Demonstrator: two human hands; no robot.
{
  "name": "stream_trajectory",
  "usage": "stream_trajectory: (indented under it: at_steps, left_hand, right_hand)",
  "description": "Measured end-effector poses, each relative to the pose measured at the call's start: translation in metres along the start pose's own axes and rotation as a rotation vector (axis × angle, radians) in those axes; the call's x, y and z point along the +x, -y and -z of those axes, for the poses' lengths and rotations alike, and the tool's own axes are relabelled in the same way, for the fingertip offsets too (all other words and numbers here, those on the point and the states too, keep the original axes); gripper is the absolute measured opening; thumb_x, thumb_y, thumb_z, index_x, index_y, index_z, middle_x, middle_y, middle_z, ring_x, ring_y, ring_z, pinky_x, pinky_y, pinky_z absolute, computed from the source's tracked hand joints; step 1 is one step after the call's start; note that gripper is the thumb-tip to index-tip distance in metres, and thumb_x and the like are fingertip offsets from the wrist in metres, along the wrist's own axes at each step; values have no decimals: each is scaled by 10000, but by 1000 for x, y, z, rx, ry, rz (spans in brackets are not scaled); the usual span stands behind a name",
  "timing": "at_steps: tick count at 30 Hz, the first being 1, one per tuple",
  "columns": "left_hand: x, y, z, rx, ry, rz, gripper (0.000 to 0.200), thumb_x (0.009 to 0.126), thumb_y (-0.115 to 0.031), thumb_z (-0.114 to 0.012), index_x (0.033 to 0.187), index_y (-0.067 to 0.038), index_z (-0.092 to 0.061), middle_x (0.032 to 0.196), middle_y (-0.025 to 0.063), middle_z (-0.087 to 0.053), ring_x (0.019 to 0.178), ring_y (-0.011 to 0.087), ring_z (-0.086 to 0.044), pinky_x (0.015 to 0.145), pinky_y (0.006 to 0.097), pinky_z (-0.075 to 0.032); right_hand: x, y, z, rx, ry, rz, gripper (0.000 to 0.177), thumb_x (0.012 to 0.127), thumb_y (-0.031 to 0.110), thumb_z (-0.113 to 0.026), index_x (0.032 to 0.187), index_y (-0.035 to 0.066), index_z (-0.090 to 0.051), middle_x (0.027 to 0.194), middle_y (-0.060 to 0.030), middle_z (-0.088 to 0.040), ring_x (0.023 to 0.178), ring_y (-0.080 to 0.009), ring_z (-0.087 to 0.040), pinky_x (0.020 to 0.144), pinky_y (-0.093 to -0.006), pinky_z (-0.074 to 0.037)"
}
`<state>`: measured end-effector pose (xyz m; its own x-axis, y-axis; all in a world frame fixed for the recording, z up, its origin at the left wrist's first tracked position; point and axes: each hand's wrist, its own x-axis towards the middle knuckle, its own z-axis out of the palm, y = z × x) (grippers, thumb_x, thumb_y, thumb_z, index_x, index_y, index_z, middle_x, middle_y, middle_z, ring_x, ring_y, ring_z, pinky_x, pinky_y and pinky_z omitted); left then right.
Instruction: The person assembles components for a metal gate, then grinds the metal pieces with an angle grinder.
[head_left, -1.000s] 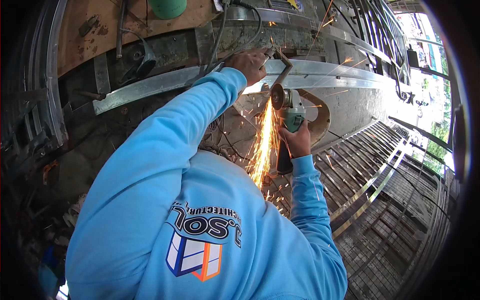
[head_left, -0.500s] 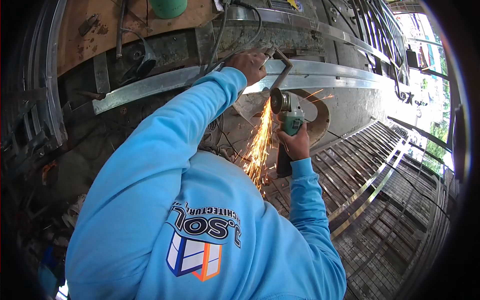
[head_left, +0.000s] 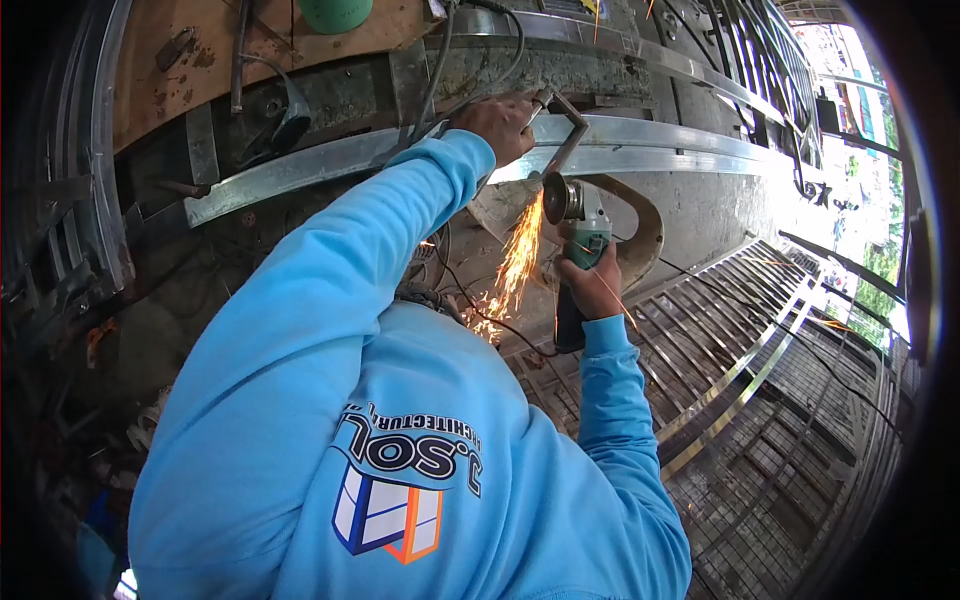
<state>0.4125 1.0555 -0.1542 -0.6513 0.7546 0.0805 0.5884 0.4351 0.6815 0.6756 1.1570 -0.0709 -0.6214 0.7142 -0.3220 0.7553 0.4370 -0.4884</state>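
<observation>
Up at twelve o'clock, the left hand (head_left: pixel 500 122) clamps shut around a bent steel bar (head_left: pixel 566 150), steadying it over the galvanised rail (head_left: pixel 300 172) while the right hand (head_left: pixel 592 285), at three o'clock, fists the angle grinder (head_left: pixel 582 225) so sparks (head_left: pixel 515 262) fly toward six.

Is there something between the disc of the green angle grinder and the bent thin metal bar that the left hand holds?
Nothing visible is between them. The right hand holds the green angle grinder so its disc meets the bent thin metal bar, held by the left hand; orange sparks leave that contact.
</observation>
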Motion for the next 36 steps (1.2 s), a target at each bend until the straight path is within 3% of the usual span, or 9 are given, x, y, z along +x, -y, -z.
stream_trajectory:
  at_steps: [7, 13, 16, 28, 36]
  left_hand:
    - [0, -8, 12, 42, 111, 61, 335, 868, -325, -631, 1086, -71, -638, 1049, 207, -706, 978, 403, -683, 902, 487, -551]
    - [-1, -4, 6, 22, 34, 9, 295, 860, -320, -639, 1027, -78, -652, 973, 196, -719, 945, 392, -684, 872, 491, -544]
    - [-1, -3, 4, 26, 26, -7, 297, 857, -320, -639, 1033, -81, -653, 992, 185, -719, 960, 387, -681, 883, 486, -539]
    - [-5, -8, 6, 53, 20, -16, 315, 861, -307, -635, 1093, -96, -664, 1110, 153, -703, 1049, 357, -665, 916, 497, -517]
    - [-6, -10, 8, 57, 26, -20, 316, 867, -321, -626, 1094, -105, -663, 1104, 167, -702, 1045, 358, -666, 920, 503, -512]
  right_hand:
    - [8, -5, -1, 83, 8, 109, 711, 682, 371, -821, 1135, -66, -490, 942, -272, -693, 871, -434, -694, 777, -469, -544]
    - [4, 5, 2, -11, 13, 36, 743, 684, 385, -814, 1165, -76, -484, 952, -271, -691, 889, -435, -693, 795, -474, -543]
    - [3, -5, -1, -2, -2, 80, 727, 682, 376, -812, 1153, -73, -487, 958, -274, -689, 890, -435, -692, 796, -473, -543]
    - [-15, -7, -2, -67, 42, -67, 682, 664, 345, -828, 1113, -42, -491, 948, -279, -684, 892, -454, -684, 796, -478, -539]
    - [-6, 2, 1, 9, 28, -46, 708, 671, 352, -828, 1144, -52, -490, 974, -282, -683, 919, -441, -685, 816, -483, -534]
